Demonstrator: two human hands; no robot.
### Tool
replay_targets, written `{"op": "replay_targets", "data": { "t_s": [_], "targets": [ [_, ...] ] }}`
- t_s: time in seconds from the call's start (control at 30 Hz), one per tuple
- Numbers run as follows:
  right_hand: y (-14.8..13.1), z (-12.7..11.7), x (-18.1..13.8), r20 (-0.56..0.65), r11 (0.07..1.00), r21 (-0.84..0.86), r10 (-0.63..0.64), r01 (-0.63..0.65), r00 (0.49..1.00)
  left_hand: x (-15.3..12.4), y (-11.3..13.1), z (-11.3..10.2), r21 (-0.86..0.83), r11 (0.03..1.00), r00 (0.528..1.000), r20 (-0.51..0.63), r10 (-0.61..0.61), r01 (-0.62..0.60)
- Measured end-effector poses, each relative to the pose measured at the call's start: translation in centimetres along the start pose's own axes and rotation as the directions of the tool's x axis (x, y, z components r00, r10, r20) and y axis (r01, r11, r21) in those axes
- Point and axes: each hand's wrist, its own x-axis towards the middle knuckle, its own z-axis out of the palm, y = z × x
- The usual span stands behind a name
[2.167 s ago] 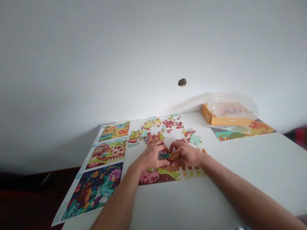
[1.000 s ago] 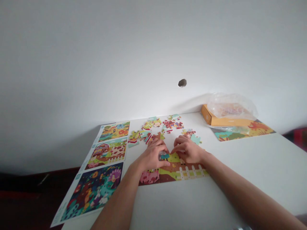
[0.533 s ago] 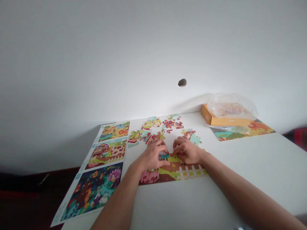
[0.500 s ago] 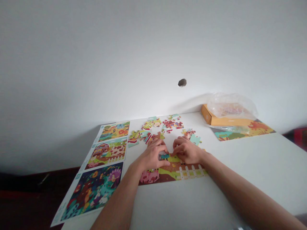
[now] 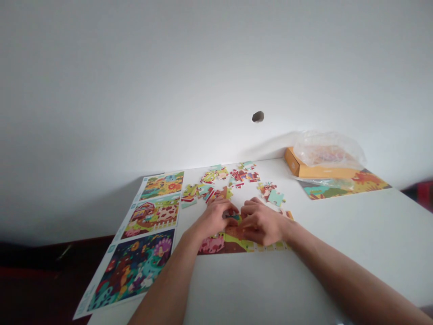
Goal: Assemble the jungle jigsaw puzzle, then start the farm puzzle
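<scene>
A partly joined farm jigsaw puzzle (image 5: 235,246) lies on the white table, with a pink pig at its left and a white fence along its bottom. Over its upper left part is my left hand (image 5: 213,219), thumb and forefinger bent round a puzzle piece (image 5: 234,216) with teal on it. The piece is mostly covered by the fingers. My right hand (image 5: 262,221) rests on the middle of the puzzle, fingers curled in and tips low on its surface. Whatever those fingers may hold is hidden. Loose puzzle pieces (image 5: 276,197) lie just beyond my right hand.
More loose pieces (image 5: 214,174) spread toward the wall. At left lies a sheet with three printed pictures (image 5: 135,266). An orange box (image 5: 321,171) topped by a clear plastic bag (image 5: 333,149) stands back right, partly on a colourful picture board (image 5: 368,185).
My right hand has come down and nearer me, over the fence part, and its fingers have curled in more. My left hand stays nearly in place, fingers still round the teal piece.
</scene>
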Motion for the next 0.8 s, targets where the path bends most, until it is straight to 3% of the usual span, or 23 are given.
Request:
{"op": "replay_targets", "data": {
  "t_s": [0.2,0.43,0.67,0.8],
  "targets": [
    [0.4,0.2,0.0,0.030,0.995,-0.023,0.095,-0.094,0.995,0.3,-0.4,0.3,-0.005,1.000,0.999,-0.045,-0.019,0.019],
    [1.3,0.0,-0.2,-0.061,0.947,-0.152,0.277,-0.283,0.959,0.4,-0.8,0.7,-0.021,0.999,0.997,-0.072,0.033,-0.034],
    [-0.2,-0.2,0.4,0.059,0.989,-0.100,0.115,-0.109,0.992,0.3,-0.5,0.5,-0.001,0.999,0.995,-0.086,0.043,-0.044],
    [0.1,0.0,0.3,0.044,0.982,-0.093,0.168,-0.163,0.985,0.3,-0.6,0.6,0.055,0.998,0.994,-0.102,0.035,-0.029]
  ]
}}
